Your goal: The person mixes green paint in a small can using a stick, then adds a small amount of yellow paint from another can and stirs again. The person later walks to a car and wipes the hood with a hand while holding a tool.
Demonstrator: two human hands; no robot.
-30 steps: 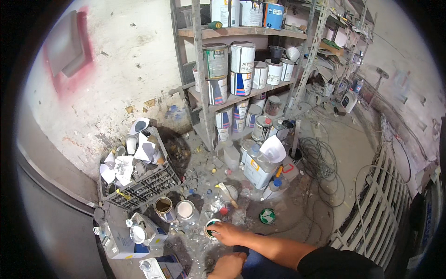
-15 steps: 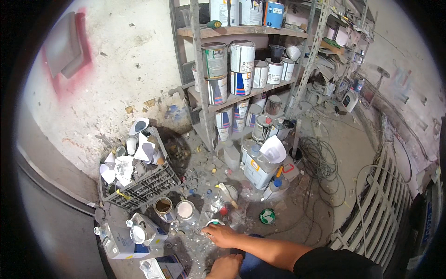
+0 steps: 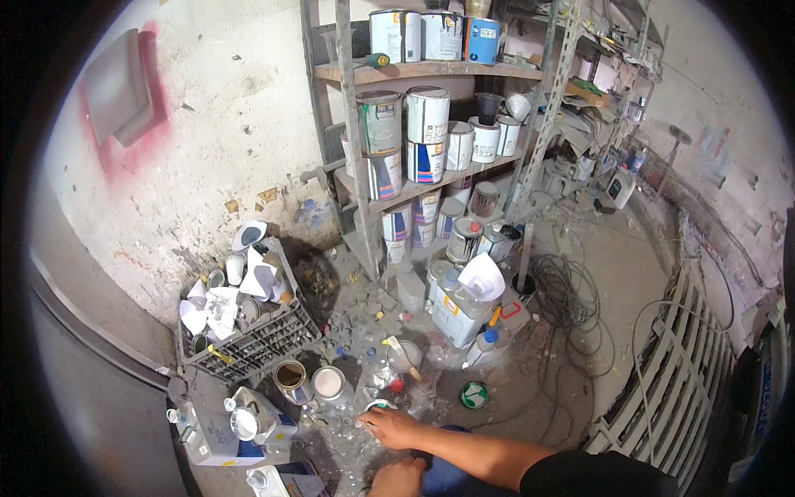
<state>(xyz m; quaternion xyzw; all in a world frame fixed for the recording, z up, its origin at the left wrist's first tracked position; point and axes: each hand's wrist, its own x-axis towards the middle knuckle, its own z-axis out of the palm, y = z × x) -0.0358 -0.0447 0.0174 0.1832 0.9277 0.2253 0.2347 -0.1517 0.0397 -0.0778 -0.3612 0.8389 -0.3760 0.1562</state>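
Observation:
My right hand (image 3: 391,429) reaches in from the lower right, its fingers bunched at the near rim of a small open tin (image 3: 379,405). What they pinch, if anything, is hidden. Below it, at the lower edge, my left hand (image 3: 399,478) shows its back; its fingers curl down out of sight around something I cannot make out. Left of the tin stand an open can of pale paint (image 3: 329,383) and an open can with brown contents (image 3: 290,375). Just beyond lies a brush (image 3: 402,359) across a round can (image 3: 405,354). A red cap (image 3: 397,385) sits near it.
A black crate (image 3: 263,338) full of used cups and tins stands at left. White-and-blue jugs (image 3: 217,427) are at lower left. Ahead are a shelf of paint cans (image 3: 426,116), a large white container (image 3: 457,319) and a green-smeared lid (image 3: 474,394). Cables (image 3: 567,290) coil at right by slatted panels (image 3: 662,373).
The view has shifted slightly, so most things sit a little lower in it. My right hand stays by the small tin's rim, and my left hand remains below it.

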